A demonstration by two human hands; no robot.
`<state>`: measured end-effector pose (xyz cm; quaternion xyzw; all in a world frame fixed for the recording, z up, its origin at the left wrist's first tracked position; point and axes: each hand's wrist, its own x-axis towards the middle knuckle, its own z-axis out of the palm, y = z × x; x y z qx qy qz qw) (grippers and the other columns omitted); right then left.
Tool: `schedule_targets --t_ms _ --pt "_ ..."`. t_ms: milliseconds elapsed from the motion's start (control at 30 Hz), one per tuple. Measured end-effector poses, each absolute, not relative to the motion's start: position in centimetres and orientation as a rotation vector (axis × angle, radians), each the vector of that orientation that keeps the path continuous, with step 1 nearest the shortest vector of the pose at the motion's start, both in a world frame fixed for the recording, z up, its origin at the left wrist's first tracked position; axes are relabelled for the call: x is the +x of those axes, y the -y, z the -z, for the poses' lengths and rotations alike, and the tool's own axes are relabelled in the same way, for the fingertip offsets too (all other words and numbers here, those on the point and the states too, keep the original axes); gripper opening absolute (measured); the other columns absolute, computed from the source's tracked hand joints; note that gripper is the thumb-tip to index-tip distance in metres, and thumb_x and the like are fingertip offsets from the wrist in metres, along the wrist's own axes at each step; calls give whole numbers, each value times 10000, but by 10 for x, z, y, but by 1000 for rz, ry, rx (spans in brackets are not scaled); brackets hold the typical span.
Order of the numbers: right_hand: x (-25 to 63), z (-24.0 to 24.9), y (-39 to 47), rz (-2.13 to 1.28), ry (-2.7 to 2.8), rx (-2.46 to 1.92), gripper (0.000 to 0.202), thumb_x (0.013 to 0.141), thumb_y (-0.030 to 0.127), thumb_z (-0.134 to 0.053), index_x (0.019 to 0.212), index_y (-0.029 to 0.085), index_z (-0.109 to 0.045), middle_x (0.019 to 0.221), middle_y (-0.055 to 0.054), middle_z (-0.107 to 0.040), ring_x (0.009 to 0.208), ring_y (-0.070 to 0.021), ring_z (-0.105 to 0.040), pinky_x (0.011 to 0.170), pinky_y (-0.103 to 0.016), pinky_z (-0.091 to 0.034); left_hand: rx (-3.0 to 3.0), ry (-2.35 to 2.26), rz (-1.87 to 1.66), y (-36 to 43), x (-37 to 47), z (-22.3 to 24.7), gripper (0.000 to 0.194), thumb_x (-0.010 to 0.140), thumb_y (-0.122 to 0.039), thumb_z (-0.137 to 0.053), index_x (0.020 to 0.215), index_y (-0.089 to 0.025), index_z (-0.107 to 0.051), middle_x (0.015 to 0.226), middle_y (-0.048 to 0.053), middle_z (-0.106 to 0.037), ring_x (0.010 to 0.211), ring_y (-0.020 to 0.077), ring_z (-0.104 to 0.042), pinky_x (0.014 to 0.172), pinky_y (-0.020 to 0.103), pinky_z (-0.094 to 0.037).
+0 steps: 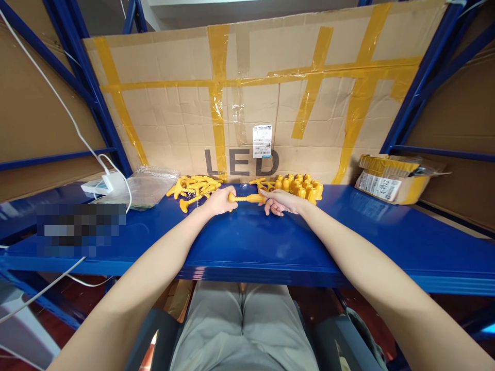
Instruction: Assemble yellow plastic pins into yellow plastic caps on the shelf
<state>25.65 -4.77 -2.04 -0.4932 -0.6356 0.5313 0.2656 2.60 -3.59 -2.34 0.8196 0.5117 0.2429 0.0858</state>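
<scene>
A yellow plastic corkscrew [247, 198] spans the gap between my two hands, lying about level just above the blue tabletop. My left hand [221, 202] is closed round its knobbed end, next to a ridged stretch of shaft. At the other end, my right hand [281, 201] pinches the smoother part between thumb and forefinger, its other fingers loosely curled. Left of my hands lies a heap of yellow corkscrew handles [199, 185], some with metal spirals. Behind my right hand several yellow hollow corkscrew bodies [299, 185] stand grouped, with a few loose yellow pieces [263, 183] beside them.
A taped cardboard sheet [178, 118] walls off the back of the blue table [247, 242]. On the left are a clear plastic bag [152, 183] and a white power strip [112, 183] with cables, near a blurred patch. An open carton [390, 180] sits at right.
</scene>
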Motion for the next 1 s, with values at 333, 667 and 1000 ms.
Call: schedule_targets --t_ms 333,667,1000 --pt "254 24 43 -1417 1691 -1438 716 946 676 -228 683 116 -589 409 -48 -555 242 -54 -328 238 -171 -197 2457 -1481 -734 39 27 21 202 665 -202 -584 839 -241 -490 577 -76 -596 600 177 -624 666 283 -460" --pt "253 20 45 -1473 1679 -1438 777 930 697 -145 741 107 -615 456 -68 -583 254 -70 -367 232 -190 -220 2480 -1494 -728 35 24 22 265 691 -362 -653 850 -248 -473 571 -82 -581 604 173 -597 644 281 -425" --pt "268 25 45 -1528 1648 -1214 369 848 386 -701 1121 188 -553 922 -58 -740 619 -128 -684 463 -199 -554 2468 -1478 -724 24 18 28 270 700 -396 -648 844 -248 -475 603 -67 -619 632 184 -614 627 281 -421"
